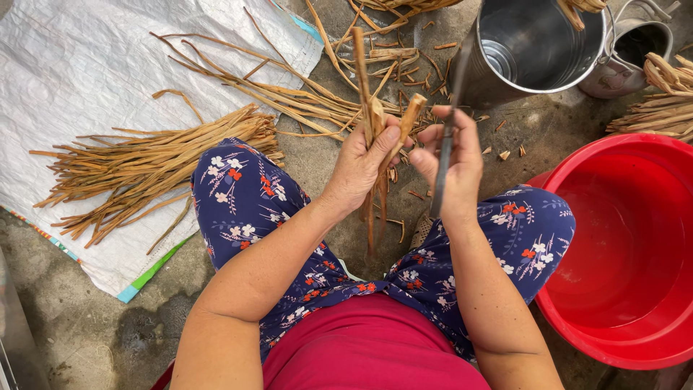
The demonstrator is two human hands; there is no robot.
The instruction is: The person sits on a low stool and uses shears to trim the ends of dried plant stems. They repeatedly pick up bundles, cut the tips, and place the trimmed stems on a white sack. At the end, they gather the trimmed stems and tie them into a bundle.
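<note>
While you're squatting over the concrete, start at your left: a white woven sheet (pixel 79 79) is spread on the ground with a pile of split tan strips (pixel 151 170) lying on it, and more long loose strips (pixel 289 97) trail off its edge toward the middle. Your left hand (pixel 361 170) is clenched around a few stiff plant stalks (pixel 372 123) held upright between your knees — thumb pressed across them near the top, the lower ends hanging down past your wrist. Those stalks look light and dry, fairly rigid but fibrous, so I'd guess they split along the grain easily and could snap or splinter if bent hard; gripping low on the bundle, just under the cut end, looks like the steady spot. Your right hand (pixel 451 170) is closed around a dark knife (pixel 444 155), blade running up and down just beside the stalk tips. Past that there's a shiny metal bucket (pixel 534 50) with a kettle-like pot (pixel 635 54) behind it, another bundle of strips (pixel 660 108) at the far right, and a big red basin (pixel 628 253) right by your right knee — small offcuts are scattered on the floor between.
</note>
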